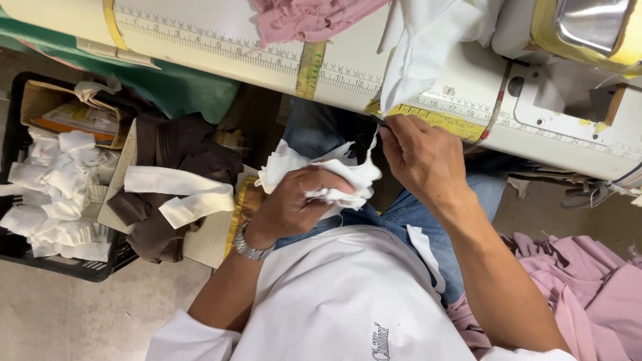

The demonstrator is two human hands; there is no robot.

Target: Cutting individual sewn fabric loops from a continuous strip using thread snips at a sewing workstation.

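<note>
Closed around a bundle of small white fabric pieces [321,175], the left hand [297,204] has its fingers curled over the stack and holds it above the lap, a metal wristwatch [249,248] on its wrist. Just beside it the right hand [421,160] is pinched shut, thumb and fingertips gripping a thin white strip [372,144] that rises from the top of the bundle; whether a small tool is also in that pinch cannot be told. Both hands sit below the edge of the sewing table [221,40], whose cream front carries a printed ruler and a yellow measuring tape [438,119] close to the right knuckles. White cloth [421,47] hangs over the table edge directly above the right hand, with a crumpled pink piece [304,19] further left on the tabletop and the base of a sewing machine [568,100] to the right. Under the hands are blue jeans [408,210] and the person's white shirt [341,301]. To the left on the floor, a black crate [80,269] holds more folded white pieces, and next to it brown fabric [177,160] lies on a box with a white band [177,194] draped across it. Pink garments [582,281] are heaped at the right, beside the right forearm
</note>
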